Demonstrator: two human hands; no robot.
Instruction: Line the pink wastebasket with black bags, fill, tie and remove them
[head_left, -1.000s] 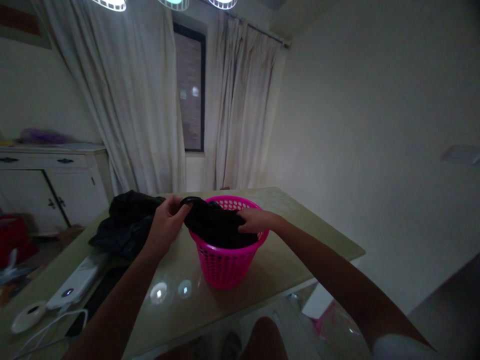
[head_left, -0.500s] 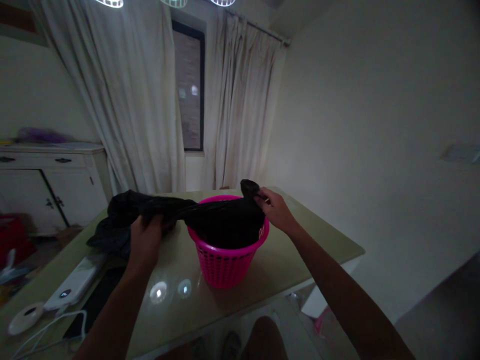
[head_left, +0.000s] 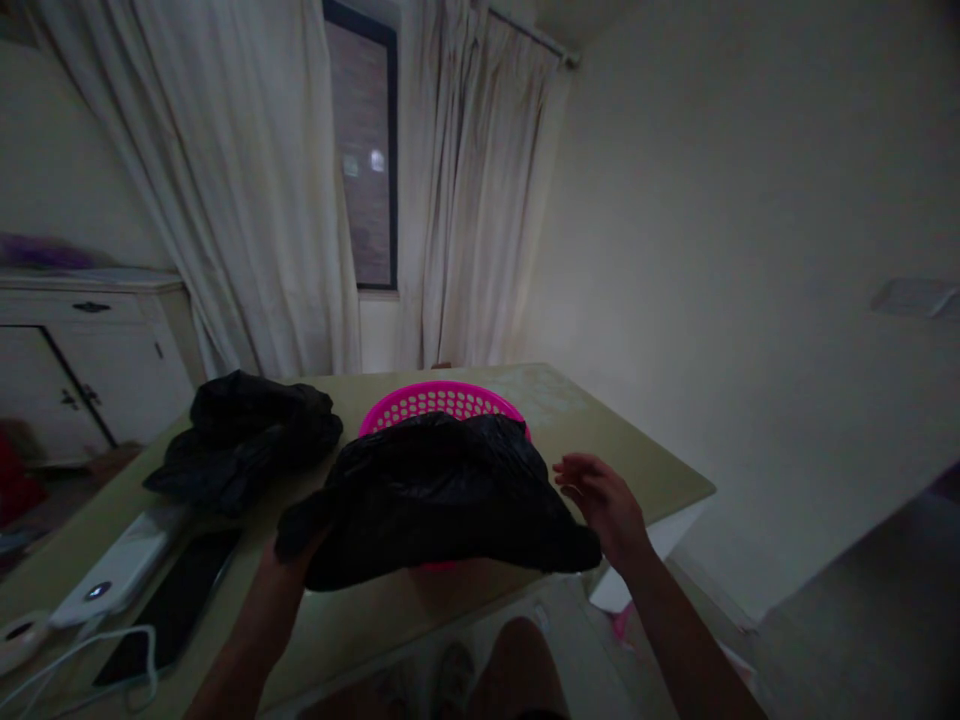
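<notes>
A black plastic bag [head_left: 442,505] is spread in front of the pink perforated basket [head_left: 450,398], covering most of its front and opening. My left hand [head_left: 289,570] grips the bag's left end, its fingertips hidden under the plastic. At the bag's right end, my right hand [head_left: 604,500] has loosely curved fingers held apart, with no plastic visible between them. The bag's right corner reaches close to that palm; whether they touch is unclear. Another crumpled black plastic bag [head_left: 247,440] lies on the table, left of the basket.
On the left of the greenish table [head_left: 637,455] are a white device with a small lit display [head_left: 112,575], a black phone [head_left: 176,600] and a white cable [head_left: 146,645]. Curtains [head_left: 262,200] hang behind; a white cabinet [head_left: 105,350] stands at left.
The held bag has come away from the bunched one at left and moved toward me, over the basket's front. My right hand has lowered and its fingers have loosened.
</notes>
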